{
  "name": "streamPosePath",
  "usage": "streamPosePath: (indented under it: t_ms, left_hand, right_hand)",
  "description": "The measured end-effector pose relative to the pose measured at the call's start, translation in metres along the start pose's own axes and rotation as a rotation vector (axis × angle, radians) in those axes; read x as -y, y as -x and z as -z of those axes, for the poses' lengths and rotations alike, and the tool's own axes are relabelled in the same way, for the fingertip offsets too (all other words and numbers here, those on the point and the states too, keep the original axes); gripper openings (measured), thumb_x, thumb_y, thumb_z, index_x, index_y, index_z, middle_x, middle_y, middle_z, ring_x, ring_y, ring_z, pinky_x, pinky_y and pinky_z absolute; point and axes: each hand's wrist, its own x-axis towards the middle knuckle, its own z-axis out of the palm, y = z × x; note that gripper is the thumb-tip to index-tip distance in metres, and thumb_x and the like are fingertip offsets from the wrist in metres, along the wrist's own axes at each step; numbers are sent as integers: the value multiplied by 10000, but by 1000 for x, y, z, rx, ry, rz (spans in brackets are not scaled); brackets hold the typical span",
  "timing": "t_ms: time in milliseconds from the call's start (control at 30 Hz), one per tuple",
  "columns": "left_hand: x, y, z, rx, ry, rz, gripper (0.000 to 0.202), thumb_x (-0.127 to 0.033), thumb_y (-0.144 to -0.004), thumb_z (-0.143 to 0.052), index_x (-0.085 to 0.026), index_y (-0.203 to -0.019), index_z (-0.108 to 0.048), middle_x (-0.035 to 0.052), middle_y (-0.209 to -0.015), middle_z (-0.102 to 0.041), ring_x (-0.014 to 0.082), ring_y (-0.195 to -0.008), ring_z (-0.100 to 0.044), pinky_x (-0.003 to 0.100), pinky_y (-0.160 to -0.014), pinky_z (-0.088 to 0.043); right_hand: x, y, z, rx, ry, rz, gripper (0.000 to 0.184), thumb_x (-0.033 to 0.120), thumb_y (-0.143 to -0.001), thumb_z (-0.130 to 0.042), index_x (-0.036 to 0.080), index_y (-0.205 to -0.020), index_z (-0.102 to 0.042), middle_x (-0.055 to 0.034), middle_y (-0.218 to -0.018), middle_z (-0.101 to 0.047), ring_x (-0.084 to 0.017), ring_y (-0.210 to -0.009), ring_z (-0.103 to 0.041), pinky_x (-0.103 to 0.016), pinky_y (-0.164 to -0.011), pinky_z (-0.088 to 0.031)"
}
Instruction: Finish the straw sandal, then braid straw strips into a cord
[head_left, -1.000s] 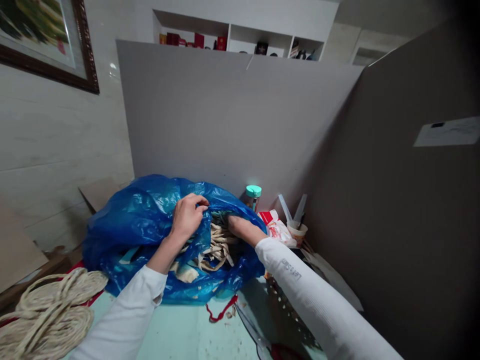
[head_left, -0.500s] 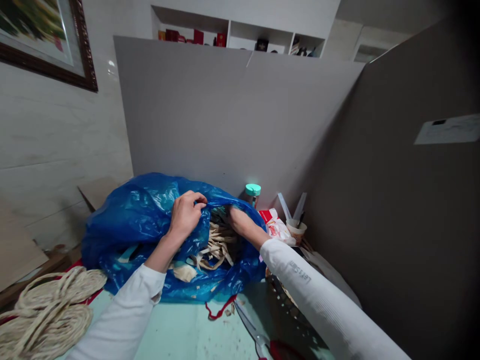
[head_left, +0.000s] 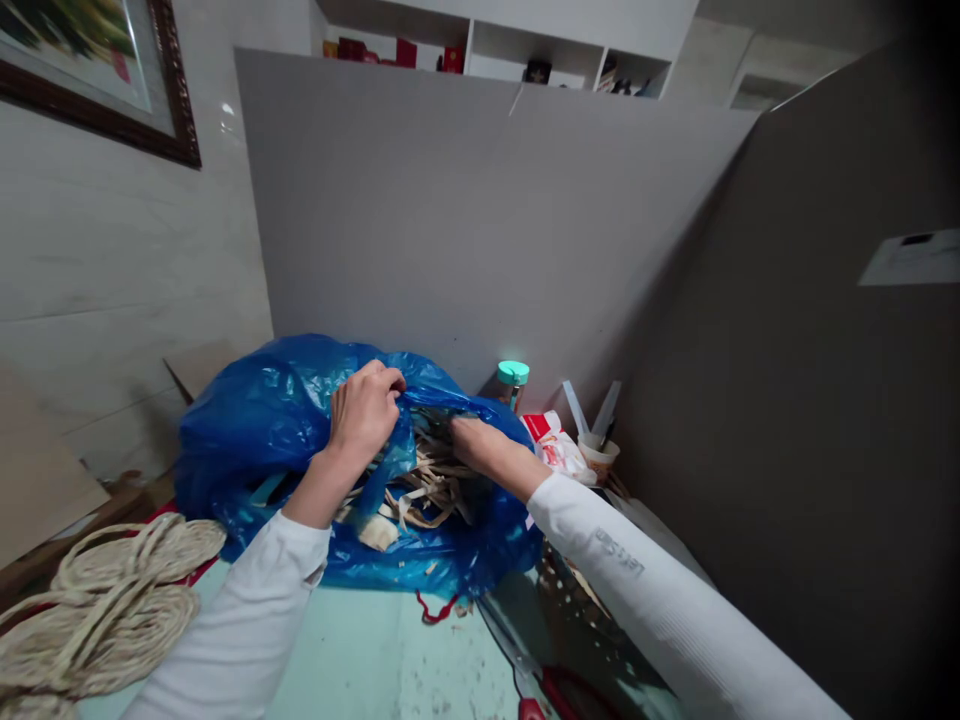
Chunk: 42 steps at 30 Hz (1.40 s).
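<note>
A large blue plastic bag (head_left: pixel 262 430) lies on the pale green table (head_left: pixel 375 660) and holds a tangle of tan strips (head_left: pixel 420 490). My left hand (head_left: pixel 364 415) is closed on the upper edge of the bag's mouth and holds it up. My right hand (head_left: pixel 480 445) reaches into the opening, its fingers buried among the tan strips and mostly hidden, so what they grip does not show. Both arms wear white sleeves.
Coils of pale rope (head_left: pixel 105 610) lie at the left front. Behind the bag stand a teal-capped jar (head_left: pixel 512 378), a red-and-white packet (head_left: pixel 555 445) and a paper cup with sticks (head_left: pixel 598 450). Red-handled scissors (head_left: pixel 525 690) lie near the front edge. Grey partition boards (head_left: pixel 465 220) close off the back and right.
My right hand has drawn slightly back out of the bag. My left hand stays closed on the bag's edge. The view has shifted a little.
</note>
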Motion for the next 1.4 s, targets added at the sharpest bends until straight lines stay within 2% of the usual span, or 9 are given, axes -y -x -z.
streamPosePath:
  t_ms: [133,267,400,500,633,833,1033,1200,1400]
  left_hand:
    - [7,3,-9,70,-92,22,236,-157,-835,-491,-230,-864,-713,77,-954,-681,248,-852,-641,318,-697,-442]
    - [18,5,-23,159,-156,51,274,-145,-837,-460,-219,-907,-713,98,-986,-689,277,-900,-653,351,-747,-464]
    - [29,4,-36,283,-170,16,349,-174,-855,-458,-188,-1128,-674,121,-1138,-681,282,-1077,-622,358,-896,-463]
    - [36,4,-43,391,-162,-45,528,-158,-847,-461,-155,-1373,-503,121,-1403,-548,242,-1283,-501,325,-1033,-394]
    - [42,6,-44,547,-160,-108,719,-105,-756,-524,-187,-1458,-388,85,-1537,-405,220,-1398,-370,324,-1104,-328]
    - [35,4,-27,639,-188,-137,575,-178,-787,-550,-212,-1359,-504,115,-1369,-572,295,-1287,-492,413,-1036,-399]
    - [8,4,-12,633,-228,-175,340,-311,-801,-606,-190,-1114,-661,141,-1132,-661,342,-1154,-561,427,-920,-455]
    - [-12,11,-21,646,-207,-272,325,-340,-792,-620,-226,-1096,-633,97,-1085,-621,298,-1085,-573,376,-858,-460]
    - [-8,18,-38,674,-215,-265,327,-263,-775,-583,-235,-1101,-575,93,-1052,-589,288,-1016,-590,372,-780,-464]
  right_hand:
    - [21,15,4,3,77,75,324,-1,-896,-415,17,-1157,-606,-230,-1169,-610,-282,-1111,-577,-375,-953,-463]
    - [17,21,-2,85,88,153,247,5,-871,-456,66,-950,-682,-172,-922,-684,-256,-893,-656,-329,-790,-502]
    - [-6,23,-7,119,58,183,233,65,-918,-463,83,-983,-686,-161,-909,-701,-209,-815,-668,-279,-724,-479]
    - [-15,23,-7,119,12,204,228,144,-955,-464,114,-987,-687,-131,-904,-707,-182,-833,-663,-244,-727,-457]
    - [-12,24,-15,102,-26,196,219,128,-948,-449,148,-970,-666,-93,-923,-694,-162,-864,-649,-226,-743,-441]
    - [-3,23,-33,46,0,-2,195,131,-914,-466,97,-1048,-604,-177,-1016,-649,-214,-861,-649,-277,-726,-460]
    - [3,17,-33,-5,-39,-96,237,194,-890,-506,84,-1091,-565,-197,-1004,-656,-265,-901,-645,-314,-744,-469]
    - [-8,20,-30,-111,-164,-175,262,208,-888,-539,122,-1135,-529,-127,-943,-692,-231,-853,-662,-271,-688,-443]
    - [-9,25,-23,-384,-517,-184,206,120,-859,-572,153,-1058,-613,-43,-950,-720,-156,-835,-663,-221,-721,-455]
